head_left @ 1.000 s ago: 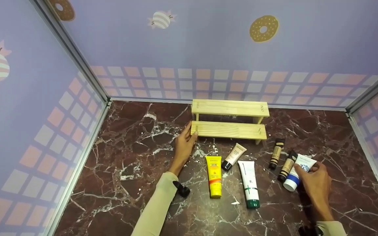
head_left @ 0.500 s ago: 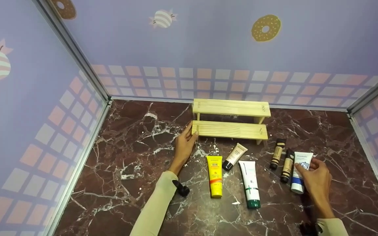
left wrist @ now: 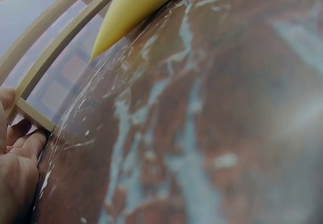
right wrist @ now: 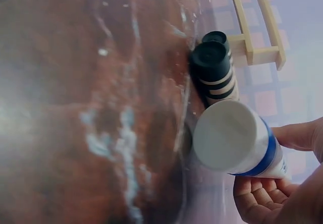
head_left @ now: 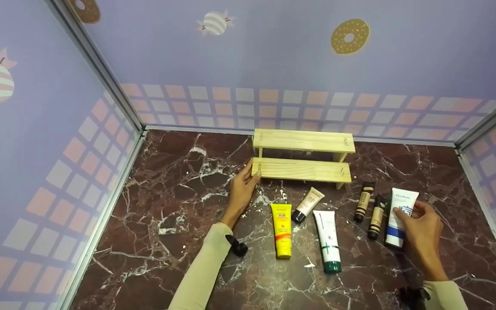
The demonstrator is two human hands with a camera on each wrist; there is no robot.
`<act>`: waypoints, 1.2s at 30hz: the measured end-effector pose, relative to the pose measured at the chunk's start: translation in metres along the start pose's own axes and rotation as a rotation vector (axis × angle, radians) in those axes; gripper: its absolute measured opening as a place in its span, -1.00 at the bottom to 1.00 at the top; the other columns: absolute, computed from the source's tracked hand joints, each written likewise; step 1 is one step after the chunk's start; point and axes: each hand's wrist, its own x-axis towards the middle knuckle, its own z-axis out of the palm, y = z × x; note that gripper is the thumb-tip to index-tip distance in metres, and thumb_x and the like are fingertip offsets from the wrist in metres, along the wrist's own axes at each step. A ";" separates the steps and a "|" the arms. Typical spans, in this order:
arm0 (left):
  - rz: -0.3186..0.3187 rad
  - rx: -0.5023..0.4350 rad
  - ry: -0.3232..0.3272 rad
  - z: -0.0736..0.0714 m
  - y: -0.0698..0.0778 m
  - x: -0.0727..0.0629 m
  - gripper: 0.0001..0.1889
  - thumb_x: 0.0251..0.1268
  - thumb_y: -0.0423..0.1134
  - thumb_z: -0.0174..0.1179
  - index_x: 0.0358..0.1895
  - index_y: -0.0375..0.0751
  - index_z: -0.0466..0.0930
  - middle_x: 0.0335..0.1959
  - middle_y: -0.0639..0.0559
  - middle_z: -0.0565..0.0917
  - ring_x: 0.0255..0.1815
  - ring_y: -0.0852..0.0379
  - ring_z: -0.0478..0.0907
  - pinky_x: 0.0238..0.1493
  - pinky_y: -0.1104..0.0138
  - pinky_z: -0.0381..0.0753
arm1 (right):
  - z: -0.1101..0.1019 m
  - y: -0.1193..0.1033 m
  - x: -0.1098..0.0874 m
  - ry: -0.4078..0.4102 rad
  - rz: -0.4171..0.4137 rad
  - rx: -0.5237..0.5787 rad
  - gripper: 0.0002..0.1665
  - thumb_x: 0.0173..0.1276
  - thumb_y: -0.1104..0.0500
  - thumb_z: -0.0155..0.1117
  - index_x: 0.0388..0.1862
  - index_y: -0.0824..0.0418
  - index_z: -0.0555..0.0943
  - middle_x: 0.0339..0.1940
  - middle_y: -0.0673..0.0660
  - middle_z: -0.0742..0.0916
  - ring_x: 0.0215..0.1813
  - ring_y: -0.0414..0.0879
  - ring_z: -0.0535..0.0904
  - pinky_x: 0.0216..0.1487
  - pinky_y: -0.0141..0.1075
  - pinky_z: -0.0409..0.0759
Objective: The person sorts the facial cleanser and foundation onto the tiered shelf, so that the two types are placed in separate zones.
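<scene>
My left hand (head_left: 243,189) grips the left end of the lower step of a two-step wooden shelf (head_left: 302,169), thumb on top. In the left wrist view, the fingers (left wrist: 31,142) curl by the shelf's leg. My right hand (head_left: 422,228) pinches a white squeeze tube (head_left: 403,211) with a blue band between thumb and fingers. Its white cap (right wrist: 224,135) faces the right wrist camera. Just left of it lie two black-and-beige tubes, the nearer tube (head_left: 377,217) and the farther tube (head_left: 364,201).
Between the hands lie a yellow tube (head_left: 281,230), a small beige BB tube (head_left: 308,204) with a black cap, and a white tube (head_left: 327,241) with a green cap. The marbled tabletop (head_left: 170,267) ends at patterned walls (head_left: 239,56) at the back and sides.
My right hand has turned the white blue-banded tube from a slant to nearly straight, away from the black-and-beige tubes, and shifted it right and farther back. The left hand stays on the shelf.
</scene>
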 end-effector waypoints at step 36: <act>-0.061 -0.029 -0.017 -0.001 0.003 0.002 -0.34 0.66 -0.33 0.29 0.68 -0.38 0.30 0.54 -0.38 0.48 0.45 -0.19 0.61 0.38 0.22 0.69 | -0.016 -0.069 0.017 0.214 -0.151 0.213 -0.39 0.33 0.32 0.65 0.26 0.40 0.56 -0.12 -0.11 0.60 -0.08 -0.30 0.49 -0.05 -0.45 0.47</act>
